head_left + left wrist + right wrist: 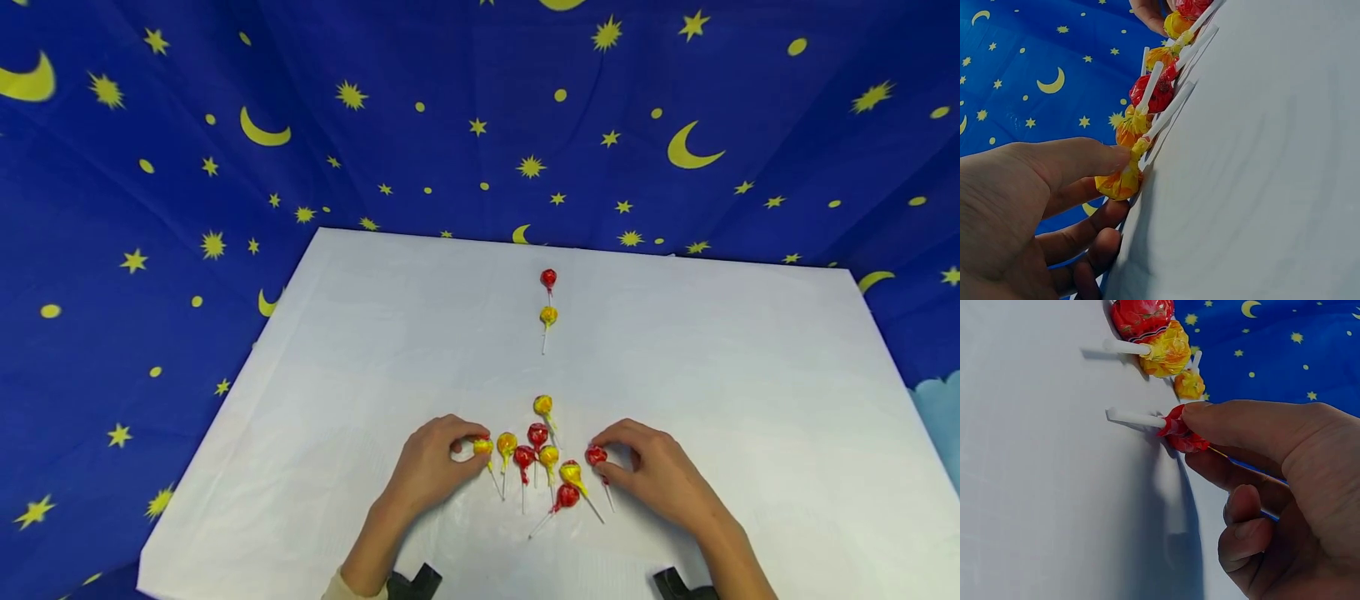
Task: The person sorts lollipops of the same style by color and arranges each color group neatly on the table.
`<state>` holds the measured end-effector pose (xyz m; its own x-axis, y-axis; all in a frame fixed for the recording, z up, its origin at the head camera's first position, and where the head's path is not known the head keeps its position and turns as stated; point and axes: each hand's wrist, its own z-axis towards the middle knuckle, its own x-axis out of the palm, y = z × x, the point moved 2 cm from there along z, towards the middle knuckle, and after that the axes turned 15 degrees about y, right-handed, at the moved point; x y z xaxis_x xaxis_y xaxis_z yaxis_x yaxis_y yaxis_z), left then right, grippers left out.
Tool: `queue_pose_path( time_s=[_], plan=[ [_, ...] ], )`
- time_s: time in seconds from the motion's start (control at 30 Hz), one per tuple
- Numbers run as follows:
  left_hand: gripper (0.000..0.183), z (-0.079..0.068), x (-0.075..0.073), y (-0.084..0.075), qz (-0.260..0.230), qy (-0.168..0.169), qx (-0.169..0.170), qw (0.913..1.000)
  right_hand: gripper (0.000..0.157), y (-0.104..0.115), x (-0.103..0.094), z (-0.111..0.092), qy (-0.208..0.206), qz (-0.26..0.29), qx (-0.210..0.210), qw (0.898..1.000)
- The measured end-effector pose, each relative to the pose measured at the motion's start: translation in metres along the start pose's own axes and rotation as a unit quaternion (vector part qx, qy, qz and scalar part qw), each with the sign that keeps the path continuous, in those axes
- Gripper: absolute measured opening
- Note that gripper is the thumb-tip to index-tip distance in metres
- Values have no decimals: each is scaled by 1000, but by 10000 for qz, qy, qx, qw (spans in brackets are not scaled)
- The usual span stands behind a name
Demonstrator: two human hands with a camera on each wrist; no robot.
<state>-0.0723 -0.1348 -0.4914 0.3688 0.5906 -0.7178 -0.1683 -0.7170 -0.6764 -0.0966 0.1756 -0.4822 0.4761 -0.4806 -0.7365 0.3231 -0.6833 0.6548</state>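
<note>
At the left end of a loose group of lollipops, my left hand [438,462] pinches a yellow lollipop [483,447] by its wrapped head, thumb on the near side. Its white stick points toward the front of the table. On the group's right side, my right hand [654,468] holds a red lollipop [596,455] between thumb and index finger, with the stick slanting down to the table in the right wrist view. Between the hands lie several more, among them a yellow lollipop [507,442] beside the left fingertips and a red lollipop [567,495] nearest the front.
Farther back on the white table [420,317], a red lollipop [549,277] and a yellow lollipop [548,316] lie one behind the other in a line. A blue cloth [450,150] with yellow moons and stars hangs behind the table and along its left side.
</note>
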Motion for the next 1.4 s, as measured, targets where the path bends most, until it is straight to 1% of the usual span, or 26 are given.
queue_pose_path(
  time_s=[0.27,0.57,0.77,0.87,0.9,1.03,1.2,1.4],
  plan=[
    [22,0,-1,-1,3,19,-5,10000,29,0,2,-1,-13,-61,53,10000],
    [22,1,1,-1,11,-18,46,10000,26,-2,3,-2,-20,12,39,10000],
    [23,3,-2,0,-185,51,215,9996,26,-3,3,-2,-5,-7,99,10000],
    [23,5,-7,0,-287,65,286,9992,26,-3,3,-2,9,-41,146,9999],
    [23,7,-9,0,-299,66,313,9990,26,-3,3,-2,11,-54,188,9998],
    [23,15,-18,-2,-80,19,396,9992,25,-1,3,-1,-1,-187,405,9990],
    [23,30,-26,-3,204,59,539,9983,24,1,3,-2,-48,-313,592,9977],
    [21,52,-34,-1,201,236,843,9960,23,1,4,-3,-61,-325,677,9972]
  ],
)
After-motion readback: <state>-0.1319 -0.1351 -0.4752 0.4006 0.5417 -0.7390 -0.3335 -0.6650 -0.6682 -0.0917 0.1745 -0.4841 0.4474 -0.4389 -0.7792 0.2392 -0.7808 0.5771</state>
